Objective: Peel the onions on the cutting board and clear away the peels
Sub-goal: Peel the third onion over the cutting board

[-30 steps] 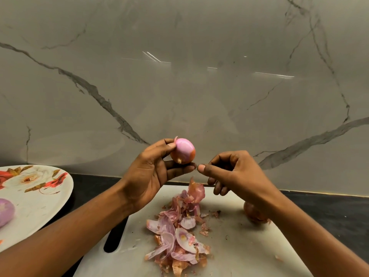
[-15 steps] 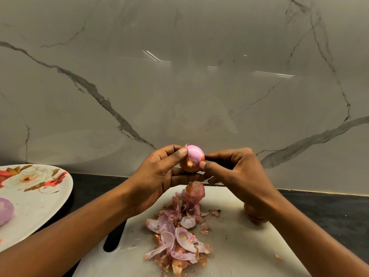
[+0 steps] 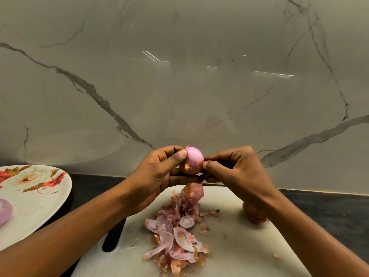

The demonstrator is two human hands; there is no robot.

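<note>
A grey marble wall (image 3: 179, 76) with dark veins fills the upper part of the view. Below it runs a dark table (image 3: 329, 212), which carries a white cutting board (image 3: 239, 246) with a handle slot at its left edge. A floral plate (image 3: 36, 212) sits to the left of the board.

Both hands are raised above the far end of the board. The left hand (image 3: 157, 176) grips a half-peeled onion (image 3: 192, 160), with its thumb on the near side and its fingers curled behind. The right hand (image 3: 235, 170) pinches the onion's right edge between thumb and forefinger, where brown skin meets bare pink flesh.

A pile of peels (image 3: 175, 236), pink and papery brown, lies in the middle of the board under the hands. An unpeeled onion (image 3: 252, 213) rests on the board to the right, partly hidden by the right forearm. A peeled onion (image 3: 5, 213) lies on the plate at the picture's left edge.
</note>
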